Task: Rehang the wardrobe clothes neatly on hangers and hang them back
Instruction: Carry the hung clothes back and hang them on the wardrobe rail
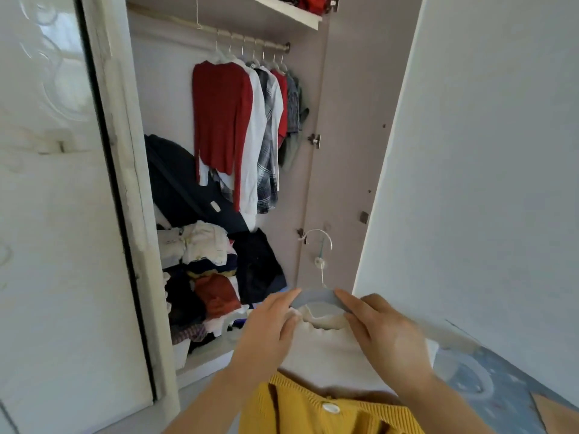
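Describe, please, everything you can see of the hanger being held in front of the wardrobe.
The hanger has a flat grey shoulder bar, plastic by its look, and a thin, pale metal hook that rises from a small whitish collar and curves over at the top. It is held roughly upright before the open wardrobe. The left hand and right hand grip its two ends. A cream garment hangs on it, its neckline just under the bar.

I see a pale metal wardrobe rail [206,26] carrying a row of hung garments, with a red long-sleeved top [219,120] foremost. A jumbled heap of clothes [203,277] lies on the white wardrobe floor [203,366]. The white top shelf [291,14] holds red fabric [311,1].
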The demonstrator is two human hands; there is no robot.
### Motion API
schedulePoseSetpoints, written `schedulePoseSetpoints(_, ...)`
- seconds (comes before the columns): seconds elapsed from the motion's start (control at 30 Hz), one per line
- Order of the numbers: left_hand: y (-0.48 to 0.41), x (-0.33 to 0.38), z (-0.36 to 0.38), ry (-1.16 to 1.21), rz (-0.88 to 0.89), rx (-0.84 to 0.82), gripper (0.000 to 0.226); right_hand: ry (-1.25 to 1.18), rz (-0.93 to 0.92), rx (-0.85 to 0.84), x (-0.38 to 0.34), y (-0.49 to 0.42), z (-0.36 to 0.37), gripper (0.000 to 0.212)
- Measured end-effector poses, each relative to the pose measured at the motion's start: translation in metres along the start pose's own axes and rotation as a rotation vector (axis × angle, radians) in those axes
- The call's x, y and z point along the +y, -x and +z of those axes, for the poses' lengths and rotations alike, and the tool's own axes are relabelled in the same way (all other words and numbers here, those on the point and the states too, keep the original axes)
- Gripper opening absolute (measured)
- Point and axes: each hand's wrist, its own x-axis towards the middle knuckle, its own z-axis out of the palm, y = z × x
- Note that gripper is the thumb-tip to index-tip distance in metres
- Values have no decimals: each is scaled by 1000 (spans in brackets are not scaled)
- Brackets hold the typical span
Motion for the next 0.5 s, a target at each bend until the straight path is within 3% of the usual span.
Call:
schedulePoseSetpoints(0.2,-84,-66,27,-38,-56,79,41,-65,-62,-24,37,-83,82,49)
schedulePoseSetpoints(0.37,-164,-126,37,-65,-102,135,43,-74,-45,-210,64,-165,154,41)
schedulePoseSetpoints(0.5,-226,-174,35,-80,-159,174,43,-117,-112,-179,65,-235,196,49)
